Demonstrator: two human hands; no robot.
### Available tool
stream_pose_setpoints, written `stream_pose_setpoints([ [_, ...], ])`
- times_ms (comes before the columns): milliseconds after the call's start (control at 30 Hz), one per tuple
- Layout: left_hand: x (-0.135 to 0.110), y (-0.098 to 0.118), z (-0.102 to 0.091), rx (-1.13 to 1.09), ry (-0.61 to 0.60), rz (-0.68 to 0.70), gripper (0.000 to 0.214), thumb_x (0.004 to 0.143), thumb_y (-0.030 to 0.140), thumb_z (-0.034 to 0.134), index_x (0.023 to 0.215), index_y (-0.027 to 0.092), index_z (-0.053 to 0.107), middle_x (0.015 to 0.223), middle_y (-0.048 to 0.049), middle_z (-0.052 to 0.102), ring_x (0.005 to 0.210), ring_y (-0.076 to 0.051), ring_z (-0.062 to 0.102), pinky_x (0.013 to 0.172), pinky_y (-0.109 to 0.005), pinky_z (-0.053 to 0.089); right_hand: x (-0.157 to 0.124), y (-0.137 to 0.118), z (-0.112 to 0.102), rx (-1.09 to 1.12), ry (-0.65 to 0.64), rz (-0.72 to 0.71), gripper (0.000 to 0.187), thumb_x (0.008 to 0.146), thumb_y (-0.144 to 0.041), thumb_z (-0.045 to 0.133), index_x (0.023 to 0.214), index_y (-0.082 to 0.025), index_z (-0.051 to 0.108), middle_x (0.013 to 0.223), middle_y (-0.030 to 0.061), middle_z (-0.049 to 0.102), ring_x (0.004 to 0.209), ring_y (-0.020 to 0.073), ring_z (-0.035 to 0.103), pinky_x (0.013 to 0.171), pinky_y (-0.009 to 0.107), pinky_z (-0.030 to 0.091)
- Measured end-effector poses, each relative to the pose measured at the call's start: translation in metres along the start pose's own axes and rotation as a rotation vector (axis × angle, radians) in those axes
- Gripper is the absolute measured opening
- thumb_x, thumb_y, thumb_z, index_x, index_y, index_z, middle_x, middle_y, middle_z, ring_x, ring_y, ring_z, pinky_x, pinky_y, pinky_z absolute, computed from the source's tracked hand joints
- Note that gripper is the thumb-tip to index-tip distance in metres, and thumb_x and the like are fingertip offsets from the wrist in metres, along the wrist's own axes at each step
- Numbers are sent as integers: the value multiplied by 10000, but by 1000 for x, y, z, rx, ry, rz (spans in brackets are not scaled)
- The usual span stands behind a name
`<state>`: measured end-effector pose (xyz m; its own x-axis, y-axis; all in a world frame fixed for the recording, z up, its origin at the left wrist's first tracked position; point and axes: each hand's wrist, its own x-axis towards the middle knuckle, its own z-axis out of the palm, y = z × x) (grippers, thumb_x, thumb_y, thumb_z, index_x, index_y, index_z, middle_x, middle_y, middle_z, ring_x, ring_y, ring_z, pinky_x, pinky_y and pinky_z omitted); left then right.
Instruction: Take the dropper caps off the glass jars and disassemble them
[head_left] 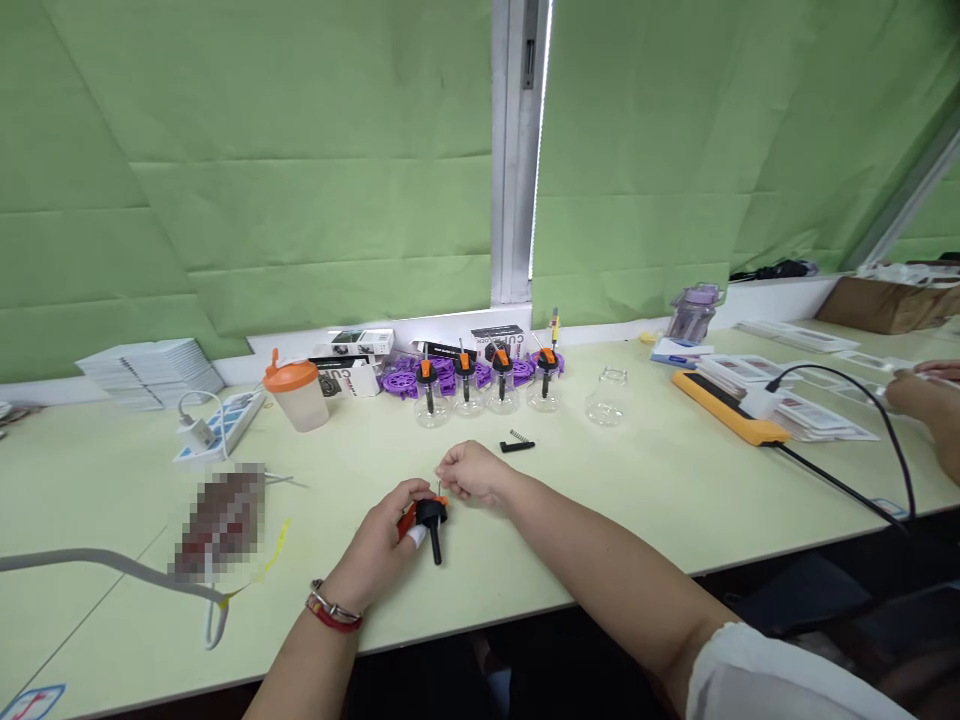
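Note:
My left hand (397, 520) is wrapped around a black-and-orange lid mechanism (431, 514) with a black stem pointing down toward me. At its top, my right hand (469, 472) pinches a thin metal rod (439, 488) that stands up from the mechanism. A black plastic piece (517, 446) lies on the table beyond my right hand, with a small metal spring (518, 436) beside it. Further back stand several small glass jars (430, 408) fitted with similar black-and-orange tops. To their right is a glass jar (604, 408) with no top.
Purple plastic parts (400, 376) and printed boxes (352, 377) line the back. An orange-lidded cup (298, 395) and a power strip (225, 425) stand left, near a grey hanger-like tube (112, 562). On the right are an orange power strip (727, 408), a cable, papers and another person's hand (926, 400).

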<state>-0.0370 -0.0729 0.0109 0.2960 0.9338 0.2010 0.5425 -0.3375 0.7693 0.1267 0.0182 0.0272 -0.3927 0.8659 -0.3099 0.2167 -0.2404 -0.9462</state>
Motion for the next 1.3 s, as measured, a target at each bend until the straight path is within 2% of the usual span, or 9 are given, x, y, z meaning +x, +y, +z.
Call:
stream_pose_setpoints([
  [200,0,-1,-4,9,20,-2,483,747,79,421,1212,209,431,1207,-82,614,1150,-187,553,1004,-364,400,8,2,-3,-180,-210,10,284,857,-265,600,615,-144,514,461,-38,520,342,45,380,368,190,286],
  [467,-3,1,-4,-57,-12,22,487,749,74,424,1213,221,444,1172,-70,635,1102,-186,575,980,-355,417,8,1,-1,-229,-200,78,238,839,-197,561,612,-154,504,454,-48,472,348,53,340,380,202,249],
  [600,-5,-1,-5,-75,24,-5,491,723,69,423,1192,215,446,1143,-67,635,1090,-179,580,984,-355,417,21,-6,-8,-322,183,-148,204,910,-237,453,763,-148,563,605,-3,564,465,82,460,468,212,354],
  [667,-3,-4,-6,-16,105,-40,460,724,90,435,1166,212,469,1133,-69,632,1099,-191,573,995,-376,405,25,-5,-11,-519,298,-327,188,924,-237,440,844,-154,588,744,35,625,634,115,555,583,225,414],
  [800,2,-7,-6,141,231,-140,375,733,165,480,1102,212,526,1072,-63,649,1001,-218,606,918,-396,448,24,9,-9,-1235,190,-621,155,878,-115,479,884,-143,632,953,104,647,894,184,593,769,280,432],
  [933,4,-12,-5,238,239,-204,313,775,227,486,1080,211,553,968,-50,660,850,-213,619,807,-375,481,22,21,-3,-1507,114,-707,230,841,-37,461,927,-119,657,966,126,633,926,214,582,786,308,428],
  [1033,4,-18,-4,269,259,-223,298,783,253,502,1071,213,569,895,-37,657,778,-207,614,752,-358,486,19,19,-3,-1445,115,-666,223,856,-58,464,877,-123,677,954,121,634,951,213,567,809,308,414],
  [1133,5,-20,-3,271,302,-216,304,770,249,521,1066,210,579,876,-36,660,759,-203,616,720,-338,485,10,14,1,-1175,170,-613,254,919,-193,452,823,-141,681,928,103,640,922,189,564,788,287,404],
  [1300,6,-13,-1,252,337,-212,315,782,254,504,1089,216,561,946,-39,662,721,-177,603,650,-300,462,-10,16,19,-525,21,-201,312,811,-413,597,638,-154,609,573,-2,533,545,112,464,525,238,338],
])
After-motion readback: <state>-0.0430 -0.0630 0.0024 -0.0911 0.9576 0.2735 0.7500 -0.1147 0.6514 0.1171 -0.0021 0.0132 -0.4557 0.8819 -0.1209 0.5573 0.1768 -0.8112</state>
